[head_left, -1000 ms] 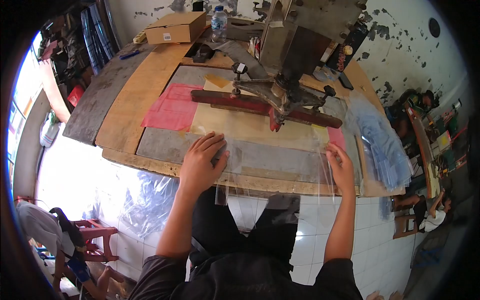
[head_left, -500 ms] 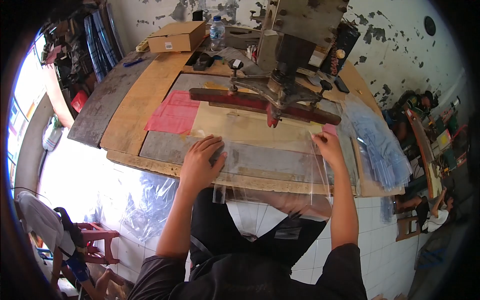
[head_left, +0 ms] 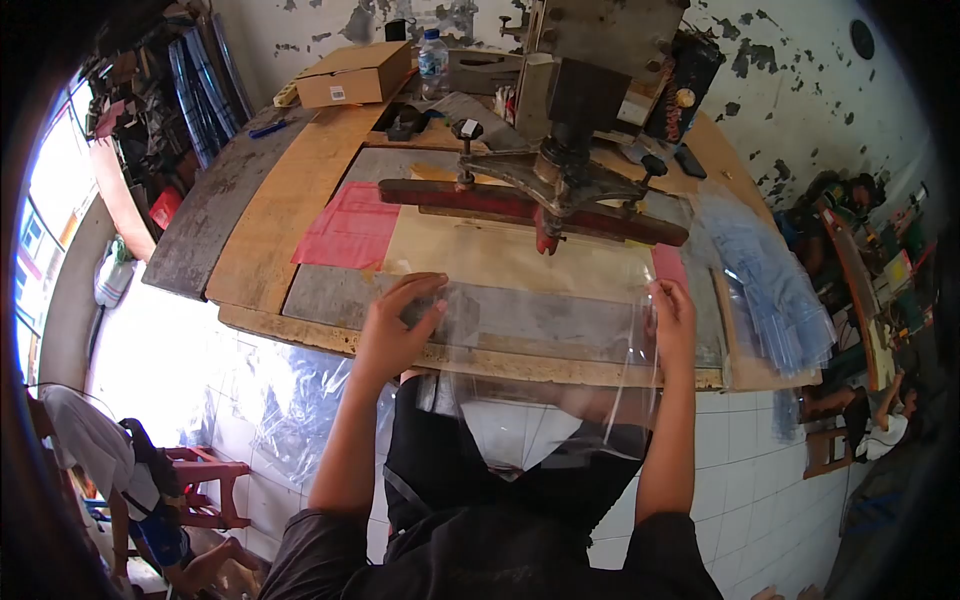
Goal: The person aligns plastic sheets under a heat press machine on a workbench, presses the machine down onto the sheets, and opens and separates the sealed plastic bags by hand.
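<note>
A clear plastic sheet [head_left: 550, 340] stretches between my hands, its lower part hanging past the table's front edge over my lap. My left hand [head_left: 400, 320] holds the sheet's left side, fingers curved over and thumb below. At the upper right corner, my right hand [head_left: 675, 305] pinches the sheet. Beyond it, a yellowish strip [head_left: 500, 255] lies across the grey work plate [head_left: 330, 300], with red-pink sheeting [head_left: 345, 228] at its left end. Above the strip is the long red-edged bar [head_left: 450, 196] of a press [head_left: 575, 150].
A stack of clear plastic pieces [head_left: 765, 280] lies to the right. A cardboard box [head_left: 350, 78] and water bottle [head_left: 433, 65] stand at the back. One person [head_left: 95, 450] sits at lower left near a red stool [head_left: 205, 480]; another [head_left: 885, 425] is at far right.
My right hand has moved slightly right and down with the sheet's corner. My left hand's fingers have curled up from lying flatter, and the sheet is spread wider between my hands.
</note>
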The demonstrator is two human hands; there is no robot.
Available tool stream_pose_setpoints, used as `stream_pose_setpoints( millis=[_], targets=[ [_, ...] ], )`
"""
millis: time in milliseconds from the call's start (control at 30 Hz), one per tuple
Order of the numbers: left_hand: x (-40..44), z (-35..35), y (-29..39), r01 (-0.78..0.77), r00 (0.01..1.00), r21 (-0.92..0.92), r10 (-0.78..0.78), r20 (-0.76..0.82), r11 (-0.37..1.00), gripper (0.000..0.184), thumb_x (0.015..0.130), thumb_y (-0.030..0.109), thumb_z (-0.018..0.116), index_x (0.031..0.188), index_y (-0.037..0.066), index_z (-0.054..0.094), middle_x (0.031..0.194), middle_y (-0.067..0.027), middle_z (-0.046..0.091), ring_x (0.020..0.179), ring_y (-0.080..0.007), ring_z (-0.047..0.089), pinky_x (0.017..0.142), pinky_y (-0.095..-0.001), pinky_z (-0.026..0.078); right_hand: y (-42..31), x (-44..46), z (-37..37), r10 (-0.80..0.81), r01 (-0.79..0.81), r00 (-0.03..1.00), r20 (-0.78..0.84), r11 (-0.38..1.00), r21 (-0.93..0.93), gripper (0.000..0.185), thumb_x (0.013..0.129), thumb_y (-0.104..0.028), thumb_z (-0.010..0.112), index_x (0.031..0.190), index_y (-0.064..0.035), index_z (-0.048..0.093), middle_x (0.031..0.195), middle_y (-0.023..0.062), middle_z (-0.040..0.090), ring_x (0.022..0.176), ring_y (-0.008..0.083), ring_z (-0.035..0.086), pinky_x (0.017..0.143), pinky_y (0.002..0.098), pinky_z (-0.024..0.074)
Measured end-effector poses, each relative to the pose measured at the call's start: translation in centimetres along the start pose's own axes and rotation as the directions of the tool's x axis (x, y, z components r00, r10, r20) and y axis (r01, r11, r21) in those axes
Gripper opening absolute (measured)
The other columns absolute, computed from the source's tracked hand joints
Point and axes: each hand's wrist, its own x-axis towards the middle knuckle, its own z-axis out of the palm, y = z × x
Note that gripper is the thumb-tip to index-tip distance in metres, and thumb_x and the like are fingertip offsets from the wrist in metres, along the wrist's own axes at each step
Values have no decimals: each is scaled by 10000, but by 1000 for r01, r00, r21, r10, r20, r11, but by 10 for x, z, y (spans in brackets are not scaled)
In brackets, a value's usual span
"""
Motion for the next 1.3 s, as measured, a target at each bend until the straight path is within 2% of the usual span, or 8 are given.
stream_pose_setpoints(
  millis=[167, 233, 267, 367, 433, 533, 667, 1300],
  targets=[
    [-4, -1, 5, 373, 926, -315, -368, 78, 873, 396, 921, 121, 776, 1297, 18, 706, 1190, -118, 730, 1081, -242, 715, 956, -371, 533, 6, -31, -17, -41, 40, 998, 43, 999, 21, 182, 1063, -248, 669, 1079, -67, 668, 928, -29, 643, 653, 31, 566, 509, 223, 414],
    [-1, 5, 13, 55, 982, 149, -26, -189, 987, 390, 968, 146, 750, 1328, 12, 680, 1098, -102, 748, 990, -208, 714, 928, -332, 531, 7, -40, -17, -214, 213, 976, 41, 977, 30, 161, 1079, -213, 636, 1101, -55, 651, 998, -13, 635, 633, 50, 550, 520, 238, 429],
    [2, 7, 8, 57, 982, 147, -29, -186, 987, 390, 968, 146, 750, 1328, 12, 680, 1098, -102, 748, 990, -208, 714, 928, -332, 531, 9, -40, -17, -211, 210, 977, 41, 977, 28, 161, 1079, -213, 636, 1101, -55, 651, 998, -13, 635, 633, 50, 550, 520, 238, 429],
    [12, 8, 0, 0, 996, 96, 8, -90, 995, 331, 1023, 171, 701, 1290, -24, 674, 995, -85, 759, 923, -158, 695, 899, -303, 526, 11, -40, -13, -322, 323, 946, -22, 939, 121, 162, 1094, -202, 605, 1107, -45, 643, 1025, -1, 620, 654, 54, 531, 538, 241, 441],
    [17, 6, 6, 215, 977, -415, -188, 105, 884, 268, 1068, 178, 644, 1198, -52, 688, 949, -97, 768, 882, -140, 688, 854, -301, 535, 8, -36, -6, -373, 379, 925, -76, 920, 98, 176, 1098, -203, 598, 1107, -34, 643, 1007, 3, 611, 690, 53, 527, 572, 244, 459],
    [20, 8, 1, 137, 990, -490, -134, 42, 861, 242, 1078, 152, 619, 1121, -76, 689, 969, -122, 774, 834, -143, 691, 800, -301, 551, 9, -35, 3, -405, 400, 910, -86, 914, -68, 196, 1100, -217, 601, 1109, -26, 646, 997, 1, 606, 725, 47, 524, 605, 241, 469],
    [14, 11, -5, 74, 997, -448, -81, 4, 891, 223, 1083, 140, 608, 1086, -65, 697, 949, -129, 776, 779, -131, 682, 741, -288, 553, 6, -43, 8, -281, 271, 953, -114, 958, -98, 218, 1098, -231, 613, 1105, -16, 648, 983, 1, 598, 738, 53, 528, 625, 241, 469],
    [11, 14, 0, 65, 995, -474, -91, -32, 878, 194, 1072, 85, 608, 1155, -76, 676, 960, -153, 773, 816, -159, 721, 703, -302, 589, 4, -42, 9, -283, 277, 957, -56, 956, -92, 205, 1089, -208, 621, 1095, -5, 647, 905, 1, 561, 723, 59, 517, 633, 230, 459]
  ],
)
